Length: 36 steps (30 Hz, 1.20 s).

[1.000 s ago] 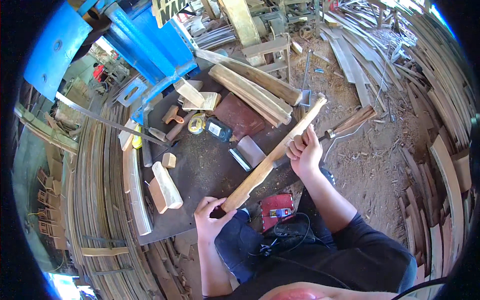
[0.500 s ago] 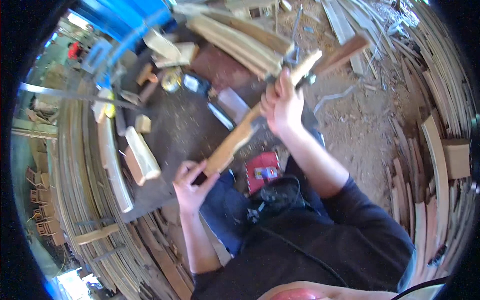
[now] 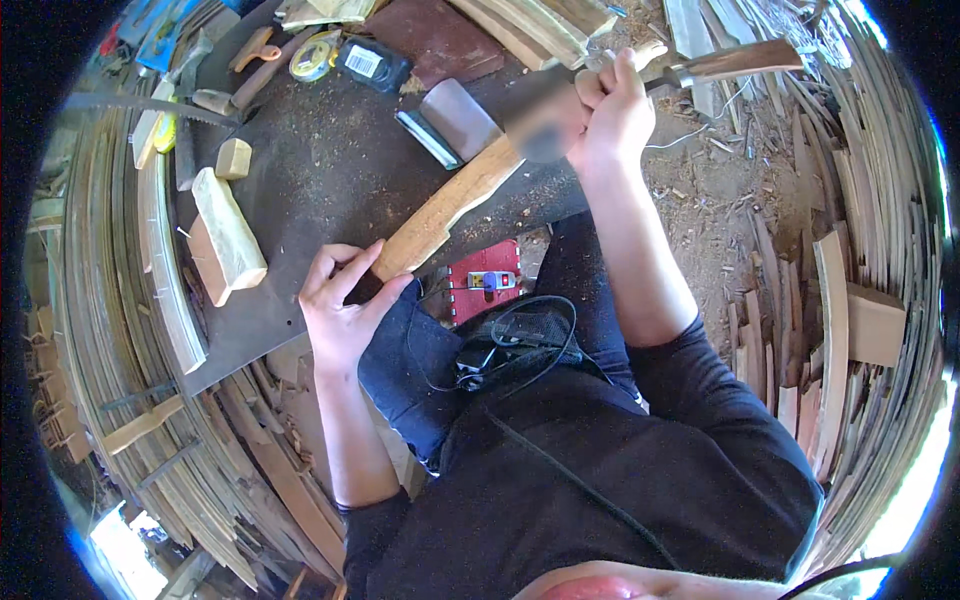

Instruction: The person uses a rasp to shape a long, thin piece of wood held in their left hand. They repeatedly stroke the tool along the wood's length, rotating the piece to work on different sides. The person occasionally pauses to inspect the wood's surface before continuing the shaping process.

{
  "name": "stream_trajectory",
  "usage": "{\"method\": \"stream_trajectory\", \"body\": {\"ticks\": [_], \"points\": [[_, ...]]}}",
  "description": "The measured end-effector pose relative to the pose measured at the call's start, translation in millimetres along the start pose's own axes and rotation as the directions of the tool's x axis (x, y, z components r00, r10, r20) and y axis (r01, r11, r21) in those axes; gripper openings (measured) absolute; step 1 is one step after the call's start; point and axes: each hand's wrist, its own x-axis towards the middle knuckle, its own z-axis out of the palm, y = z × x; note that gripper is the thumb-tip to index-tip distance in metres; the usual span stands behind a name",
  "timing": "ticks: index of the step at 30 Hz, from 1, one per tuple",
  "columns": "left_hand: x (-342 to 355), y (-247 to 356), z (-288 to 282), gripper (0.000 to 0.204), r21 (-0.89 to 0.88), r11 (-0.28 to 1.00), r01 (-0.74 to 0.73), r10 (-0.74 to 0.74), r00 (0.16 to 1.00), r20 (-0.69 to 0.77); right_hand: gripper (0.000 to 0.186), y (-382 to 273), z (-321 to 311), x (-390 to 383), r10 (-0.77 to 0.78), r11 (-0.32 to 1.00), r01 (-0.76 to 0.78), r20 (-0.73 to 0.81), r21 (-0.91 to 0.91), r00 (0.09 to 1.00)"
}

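A long piece of pale wood (image 3: 445,205) with a wavy cut edge slants over the front of the dark work table (image 3: 330,185). My left hand (image 3: 345,305) pinches its near end between thumb and fingers. Closed round its far part is my right hand (image 3: 615,115), and a short tip shows beyond the fingers. A blurred patch hides the wood beside that hand. Just past the right hand is a tool with a brown wooden handle (image 3: 740,62); its other end is hidden. Close to the wood lie a curved brown sheet (image 3: 460,118) and a flat pad (image 3: 428,138).
Across the table are a tape measure (image 3: 315,57), a black box (image 3: 373,65), a small wood block (image 3: 234,158), a shaped wood piece (image 3: 235,235) and a saw blade (image 3: 150,102). Stacked wood strips (image 3: 105,290) flank the left. A red box-like thing (image 3: 485,265) sits below the table edge.
The whole view has shifted, so the table appears higher in it. My right hand is now nearer the far tip of the wood. My left hand keeps its hold on the near end.
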Motion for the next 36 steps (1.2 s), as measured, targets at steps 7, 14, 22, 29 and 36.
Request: {"method": "stream_trajectory", "body": {"ticks": [7, 14, 22, 29, 36], "points": [[-2.6, -3.7, -2.4, 0.05, -0.018, 0.999, 0.03, -0.03, 0.999, 0.031, 0.047, 15.5, 29.9, -33.4, 0.087, 0.996, -0.087, 0.008, 0.003, 0.996], [0.6, -1.9, 0.8, 0.047, -0.012, 1.0, -0.006, 0.006, 1.0, 0.008, 0.046, 14.2, 23.1, -26.4, 0.151, 0.988, -0.146, -0.098, 0.052, 0.984], [-0.3, 0.0, 1.4, 0.046, -0.023, 1.0, 0.016, -0.016, 1.0, -0.003, 0.048, 8.1, 18.8, -19.7, 0.053, 0.999, -0.052, -0.038, 0.011, 0.998], [0.5, 2.2, 3.8, 0.046, -0.005, 1.0, 0.016, -0.016, 1.0, -0.006, 0.051, 39.7, 44.2, -52.0, 0.143, 0.988, -0.147, 0.08, 0.046, 0.986], [1.4, 3.2, 5.8, 0.048, 0.012, 0.999, 0.038, -0.037, 0.999, -0.006, 0.055, 31.2, 24.6, -33.1, 0.169, 0.985, -0.169, 0.01, 0.032, 0.986]]}}
